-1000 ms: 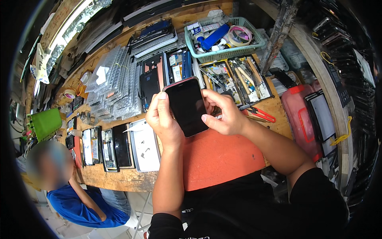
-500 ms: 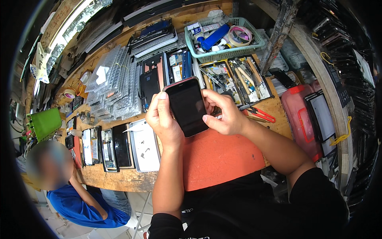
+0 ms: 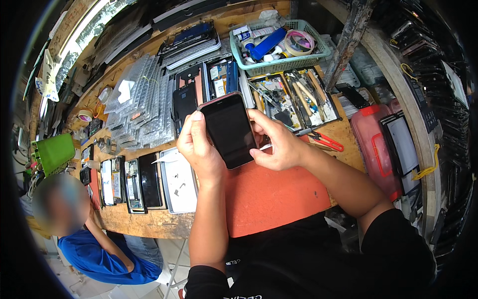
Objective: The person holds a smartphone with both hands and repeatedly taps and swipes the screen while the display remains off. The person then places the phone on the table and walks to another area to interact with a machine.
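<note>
Overall, only a slight drift: the wooden bench (image 3: 134,222), red mat (image 3: 279,199) and far basket (image 3: 284,65) shift a little in my view, and the phone (image 3: 230,132) moves slightly left along with my hands. The phone is raised over the mat's far side, screen facing me and still dark. My left hand (image 3: 201,142) grasps its left side, my right hand (image 3: 279,142) its right; the fingertips behind it are hidden. Left thumb (image 3: 198,127) lies near its far left corner; right thumb (image 3: 263,158) touches the right edge, nearer me. Reading: hold unchanged, handling no further along.
</note>
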The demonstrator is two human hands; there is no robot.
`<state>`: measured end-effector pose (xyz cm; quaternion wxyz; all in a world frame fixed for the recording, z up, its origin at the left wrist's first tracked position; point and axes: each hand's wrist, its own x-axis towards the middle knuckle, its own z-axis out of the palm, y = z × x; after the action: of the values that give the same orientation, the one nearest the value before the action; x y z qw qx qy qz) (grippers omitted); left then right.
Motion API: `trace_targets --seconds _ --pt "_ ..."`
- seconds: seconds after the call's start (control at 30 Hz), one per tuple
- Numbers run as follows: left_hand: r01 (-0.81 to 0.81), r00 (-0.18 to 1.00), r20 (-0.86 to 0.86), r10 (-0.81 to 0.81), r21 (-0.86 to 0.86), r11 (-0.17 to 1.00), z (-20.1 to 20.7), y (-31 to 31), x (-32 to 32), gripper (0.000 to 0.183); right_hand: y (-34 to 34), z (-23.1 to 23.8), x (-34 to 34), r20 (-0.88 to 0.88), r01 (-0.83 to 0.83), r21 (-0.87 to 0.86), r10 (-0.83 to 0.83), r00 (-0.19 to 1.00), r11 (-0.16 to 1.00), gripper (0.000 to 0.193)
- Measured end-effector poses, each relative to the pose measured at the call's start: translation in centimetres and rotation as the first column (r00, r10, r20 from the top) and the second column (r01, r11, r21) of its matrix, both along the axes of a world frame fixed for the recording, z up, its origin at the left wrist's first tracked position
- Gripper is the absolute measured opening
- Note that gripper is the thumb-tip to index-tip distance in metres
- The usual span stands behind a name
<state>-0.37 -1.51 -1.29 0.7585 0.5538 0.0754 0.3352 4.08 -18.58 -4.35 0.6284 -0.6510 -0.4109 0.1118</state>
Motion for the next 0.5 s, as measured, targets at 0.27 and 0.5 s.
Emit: trace_targets --seconds 0.27,0.5 --pt "0.009 1.0 -0.008 -0.009 0.006 1.0 0.19 -0.05 -0.12 0.028 0.13 -0.42 0.12 0.061 0.007 0.001 -0.007 0.998 1.0 0.079" --pt "-0.004 1.0 -0.01 0.004 0.011 1.0 0.12 -0.05 -0.06 0.028 -0.06 0.03 -0.08 0.048 0.021 -0.002 -0.02 0.999 1.0 0.078"
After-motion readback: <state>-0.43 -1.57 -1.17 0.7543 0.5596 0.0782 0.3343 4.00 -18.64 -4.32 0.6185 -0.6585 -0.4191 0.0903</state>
